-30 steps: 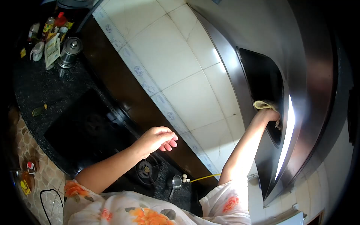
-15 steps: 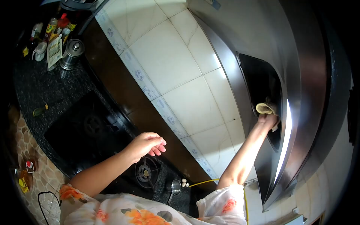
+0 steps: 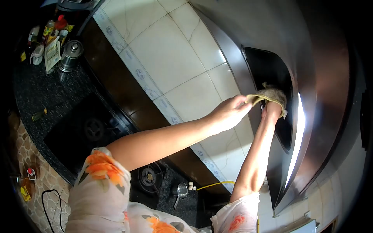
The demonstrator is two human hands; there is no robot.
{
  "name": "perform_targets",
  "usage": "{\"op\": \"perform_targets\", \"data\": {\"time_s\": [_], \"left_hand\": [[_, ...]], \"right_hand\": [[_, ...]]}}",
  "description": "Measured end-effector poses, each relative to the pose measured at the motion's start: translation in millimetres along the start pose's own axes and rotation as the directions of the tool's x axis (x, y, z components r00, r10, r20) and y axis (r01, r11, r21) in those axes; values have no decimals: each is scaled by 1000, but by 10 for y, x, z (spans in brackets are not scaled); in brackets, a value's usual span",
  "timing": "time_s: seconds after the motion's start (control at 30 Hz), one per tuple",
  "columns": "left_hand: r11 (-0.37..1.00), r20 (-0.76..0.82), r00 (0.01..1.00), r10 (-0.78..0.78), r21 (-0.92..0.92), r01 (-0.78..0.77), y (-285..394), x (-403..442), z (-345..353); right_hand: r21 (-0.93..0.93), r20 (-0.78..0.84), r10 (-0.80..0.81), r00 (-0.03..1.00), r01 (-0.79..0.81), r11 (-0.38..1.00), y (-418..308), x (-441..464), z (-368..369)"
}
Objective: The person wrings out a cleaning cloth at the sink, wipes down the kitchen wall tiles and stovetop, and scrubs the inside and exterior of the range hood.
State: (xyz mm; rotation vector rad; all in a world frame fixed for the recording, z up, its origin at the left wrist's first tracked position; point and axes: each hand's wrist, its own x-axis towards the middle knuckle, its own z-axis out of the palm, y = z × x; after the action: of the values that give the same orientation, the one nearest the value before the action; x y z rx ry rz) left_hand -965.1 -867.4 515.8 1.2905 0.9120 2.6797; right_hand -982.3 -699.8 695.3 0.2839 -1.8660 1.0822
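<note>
Left hand [image 3: 232, 112] has moved up and across from above the stove [image 3: 74, 132] to the cloth [image 3: 272, 95] since the earlier frame. Clock positions are read from the centre of the head view.

Surface: the dark speckled tabletop [image 3: 46, 85] extends from 10 o'clock to 6 o'clock. Steel canister [image 3: 71, 56] and bottles [image 3: 48, 31] stand at 10 o'clock; burner [image 3: 149, 177] is at 7 o'clock; small metal pan [image 3: 182, 190] is at 6 o'clock. Stone-patterned floor [image 3: 29, 151] shows at 8 o'clock, beyond the curved tabletop edge. Tiled wall [image 3: 186, 62] occupies 12 o'clock.

Cloth location: between 2 and 3 o'clock, at the dark opening [image 3: 268, 64] of the metal hood [image 3: 326, 70]. Left grip: narrow, fingers at the near edge of the cloth. Right hand [image 3: 273, 110]: partly covered by the cloth; finger closure cannot be told.

Edges: the hood rim passes just beside both hands; the lit strip [image 3: 297, 139] lies on the far side of the right hand. Open room: bare tabletop at 9 to 10 o'clock, between canister and stove.
</note>
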Motion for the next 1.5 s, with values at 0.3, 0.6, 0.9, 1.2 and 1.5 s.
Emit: {"op": "perform_targets", "data": {"time_s": [0.3,0.6,0.9,1.2,1.5], "left_hand": [[973,-206,961,186,-97,-210,97,542,40],[851,-317,938,-141,-524,-49,96,834,326],[852,-167,982,-83,-523,-16,73,1226,823],[922,-163,981,-103,-386,33,-148,1067,909],[955,-164,984,-67,-295,16,-217,928,1051]], "right_hand": [[-678,689,124,714,696,-237,-131,-691,591],[-156,272,196,942,-157,975,-351,-891,328],[490,-22,234,972,-193,850,-231,-1051,-679],[546,-27,249,968,-194,815,-188,-955,-783],[568,1,242,970,-200,798,-207,-944,-857]]}}
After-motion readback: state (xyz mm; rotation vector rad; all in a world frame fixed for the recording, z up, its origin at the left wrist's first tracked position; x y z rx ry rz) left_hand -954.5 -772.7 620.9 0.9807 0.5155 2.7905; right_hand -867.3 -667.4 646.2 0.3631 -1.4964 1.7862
